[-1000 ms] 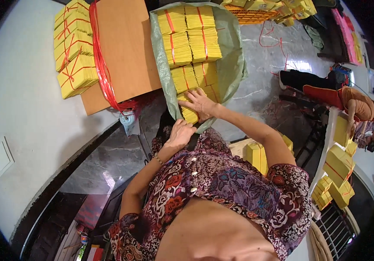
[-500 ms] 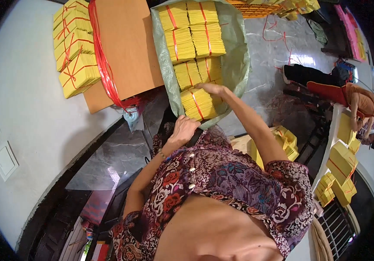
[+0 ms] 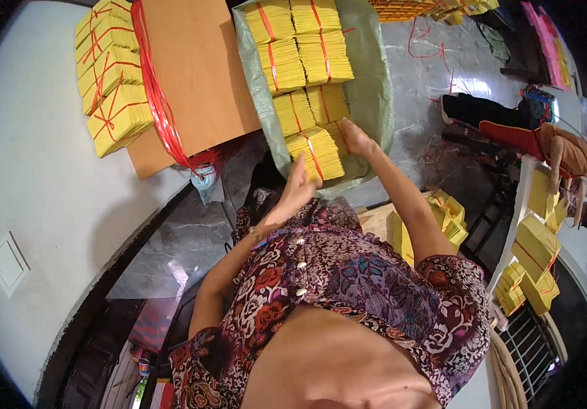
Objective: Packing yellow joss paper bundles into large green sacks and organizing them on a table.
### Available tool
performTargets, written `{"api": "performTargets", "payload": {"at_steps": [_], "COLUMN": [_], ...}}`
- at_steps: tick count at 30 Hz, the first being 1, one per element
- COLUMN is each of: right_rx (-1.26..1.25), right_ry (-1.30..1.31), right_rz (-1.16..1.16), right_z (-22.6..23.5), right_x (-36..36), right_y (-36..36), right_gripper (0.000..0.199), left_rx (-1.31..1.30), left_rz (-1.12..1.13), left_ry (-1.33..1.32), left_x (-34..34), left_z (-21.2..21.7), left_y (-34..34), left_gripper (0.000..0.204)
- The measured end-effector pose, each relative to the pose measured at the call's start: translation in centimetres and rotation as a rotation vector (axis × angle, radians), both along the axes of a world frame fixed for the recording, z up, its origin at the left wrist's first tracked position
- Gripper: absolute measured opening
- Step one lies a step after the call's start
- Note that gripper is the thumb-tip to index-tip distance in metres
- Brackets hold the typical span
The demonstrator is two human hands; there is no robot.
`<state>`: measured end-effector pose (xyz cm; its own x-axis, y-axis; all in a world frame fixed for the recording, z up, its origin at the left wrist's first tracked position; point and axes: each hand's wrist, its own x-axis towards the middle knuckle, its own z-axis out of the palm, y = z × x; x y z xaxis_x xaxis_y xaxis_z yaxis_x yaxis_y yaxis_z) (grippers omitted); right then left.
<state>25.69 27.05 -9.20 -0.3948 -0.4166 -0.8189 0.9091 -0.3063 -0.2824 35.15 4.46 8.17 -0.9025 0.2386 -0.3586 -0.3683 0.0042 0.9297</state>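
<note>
A green woven sack (image 3: 375, 102) lies open on the floor, filled with several yellow paper bundles (image 3: 300, 61) tied with red string. My right hand (image 3: 356, 138) rests flat on the nearest row of bundles, fingers spread against the right side of a yellow bundle (image 3: 315, 153). My left hand (image 3: 298, 189) is open just below and left of that same bundle, at the sack's near rim. Neither hand grips anything.
A brown cardboard sheet (image 3: 198, 75) wrapped with red string leans at the left, with more yellow bundles (image 3: 112, 88) stacked beside it against the white wall. Loose yellow stacks (image 3: 443, 215) lie by my right side, and others (image 3: 535, 252) on a white rack.
My right hand slid from the near bundle's middle to its right side and further into the sack. My left hand lifted slightly off the sack rim and opened.
</note>
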Motion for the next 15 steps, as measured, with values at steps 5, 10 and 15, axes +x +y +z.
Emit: {"api": "performTargets", "payload": {"at_steps": [5, 10, 15], "right_rx": [0.154, 0.198, 0.301], "right_ry": [0.110, 0.113, -0.065], "right_rz": [-0.003, 0.058, 0.128], "right_z": [-2.4, 4.2, 3.2], "right_x": [0.6, -0.3, 0.7], "right_y": [-0.6, -4.0, -6.8], "right_gripper": [0.052, 0.058, 0.069], "left_rx": [-0.181, -0.278, -0.026], "left_rz": [0.314, 0.420, 0.366], "left_ry": [-0.459, -0.636, -0.606], "left_x": [-2.9, -2.3, -3.5], "left_z": [-4.6, -7.1, -5.8], "left_y": [0.9, -0.6, -0.7], "left_gripper": [0.095, 0.079, 0.072]}}
